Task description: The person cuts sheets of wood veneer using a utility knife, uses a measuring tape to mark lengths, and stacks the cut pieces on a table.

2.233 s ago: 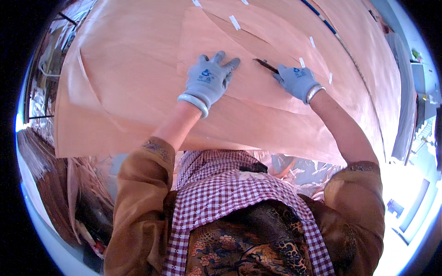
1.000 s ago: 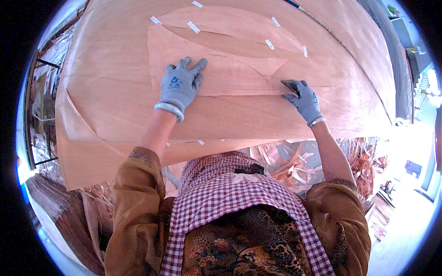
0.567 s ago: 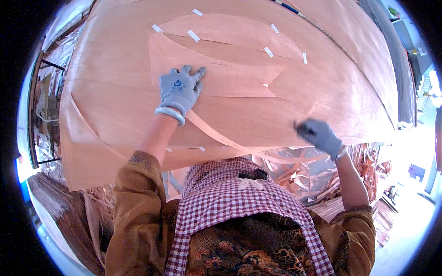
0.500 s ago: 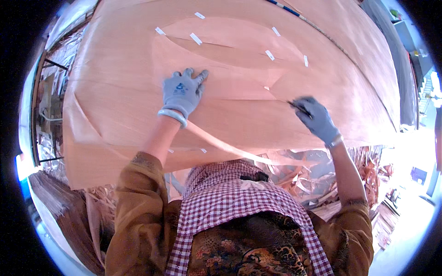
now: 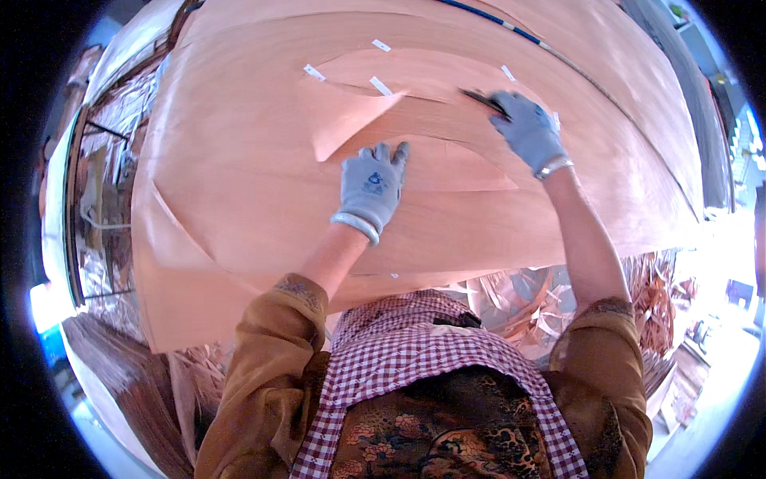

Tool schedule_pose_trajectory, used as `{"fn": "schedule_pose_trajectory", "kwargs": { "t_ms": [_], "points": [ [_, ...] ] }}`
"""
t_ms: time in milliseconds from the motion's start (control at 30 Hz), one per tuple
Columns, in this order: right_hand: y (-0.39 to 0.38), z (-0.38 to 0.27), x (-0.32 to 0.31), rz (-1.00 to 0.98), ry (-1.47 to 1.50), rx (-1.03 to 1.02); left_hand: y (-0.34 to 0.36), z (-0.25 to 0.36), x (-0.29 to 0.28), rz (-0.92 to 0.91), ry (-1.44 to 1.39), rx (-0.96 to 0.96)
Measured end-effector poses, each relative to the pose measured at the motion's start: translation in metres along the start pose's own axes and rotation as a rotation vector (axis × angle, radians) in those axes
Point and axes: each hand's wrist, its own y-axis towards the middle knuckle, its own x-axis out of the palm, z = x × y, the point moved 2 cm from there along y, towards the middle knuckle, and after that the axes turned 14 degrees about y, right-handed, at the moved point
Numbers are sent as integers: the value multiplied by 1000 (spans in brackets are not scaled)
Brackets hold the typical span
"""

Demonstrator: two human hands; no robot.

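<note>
A broad sheet of thin pinkish-tan wood veneer (image 5: 263,207) spreads over the worktable. My left hand (image 5: 371,188), in a pale grey-blue work glove, presses on it with fingers apart. Just beyond those fingertips a veneer flap (image 5: 351,126) curls up from the surface. My right hand (image 5: 528,132), gloved alike, is closed around a slim dark tool that looks like a knife (image 5: 481,101). Its tip points left, over a curved edge in the veneer. Whether the tip touches the sheet, I cannot tell. Short white tape pieces (image 5: 381,85) stick to the veneer around the flap.
A long blue-and-white rod (image 5: 511,30) lies curving across the far right of the sheet. Torn veneer scraps (image 5: 527,307) heap below the table's near edge. Stacked brown veneer (image 5: 120,375) stands at the lower left, beside a metal-framed rack (image 5: 104,215).
My right hand has moved farther from me with the dark tool. My left hand has shifted right. A veneer flap now stands raised, and the long strip near the front edge is gone from view.
</note>
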Motion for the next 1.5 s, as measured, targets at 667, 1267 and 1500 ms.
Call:
{"fn": "schedule_pose_trajectory", "kwargs": {
  "t_ms": [667,1267,1500],
  "points": [
    [-346,-69,44,-801,1250,633,6,-17,12,184,-42,156],
    [-377,-17,30,-665,1304,838,-39,57,-44,52,-794,533],
    [-383,22,1,-294,1417,1046,-94,88,-85,-1101,-1518,894]
  ]
}}
